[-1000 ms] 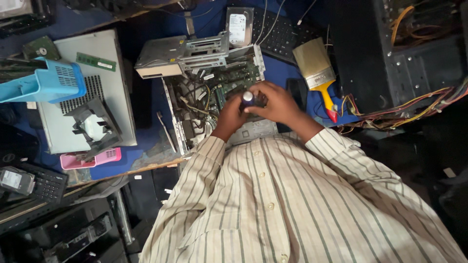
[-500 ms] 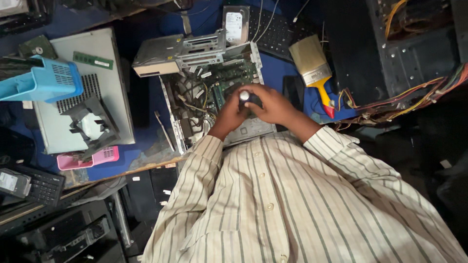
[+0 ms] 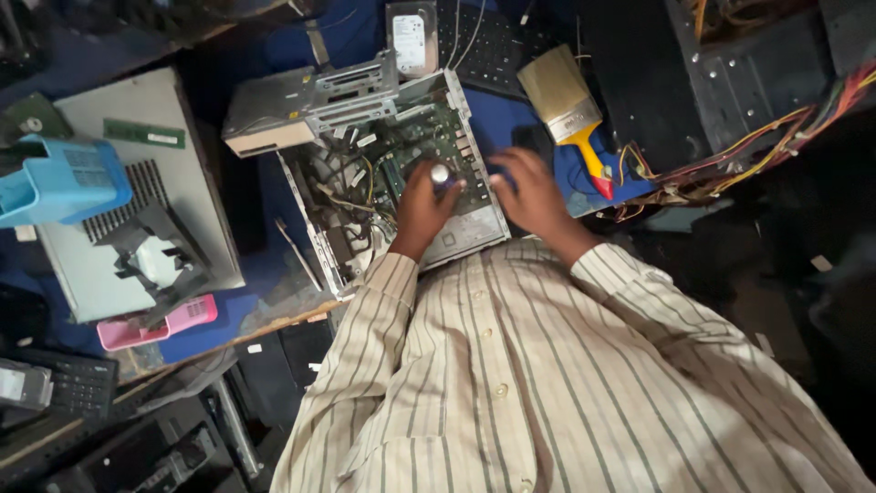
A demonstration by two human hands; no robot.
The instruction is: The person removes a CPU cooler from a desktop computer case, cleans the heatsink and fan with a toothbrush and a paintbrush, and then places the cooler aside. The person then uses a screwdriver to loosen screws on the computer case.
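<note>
1. Left hand (image 3: 422, 205) is clenched around a small dark tool with a rounded silver top (image 3: 441, 173), likely a screwdriver handle; the tip is hidden, so cannot confirm.
2. The tool stands roughly upright over the green motherboard (image 3: 415, 151) inside the open computer case (image 3: 465, 233), near the case's right half.
3. Right hand (image 3: 527, 192) is released, fingers spread, empty, hovering at the case's right edge over the blue table surface (image 3: 493, 123). Whether it touches the case is unclear.
4. The two hands are near each other but apart.
5. A grey metal drive cage (image 3: 306, 105) lies tilted across the top left corner of the case.
6. A hard drive (image 3: 412, 38) lies just above the case, beside a black keyboard (image 3: 488, 46).
7. A wide paintbrush with a yellow and red handle (image 3: 570, 110) lies right of the case, near the right hand.
8. A grey side panel (image 3: 119, 192) lies well to the left, with a green memory stick (image 3: 144, 133) on it and a blue plastic part (image 3: 59, 178) at its left edge.
9. A pink object (image 3: 155, 324) sits at the table's front edge.
10. Coloured wire bundles (image 3: 748, 151) trail at the right.
</note>
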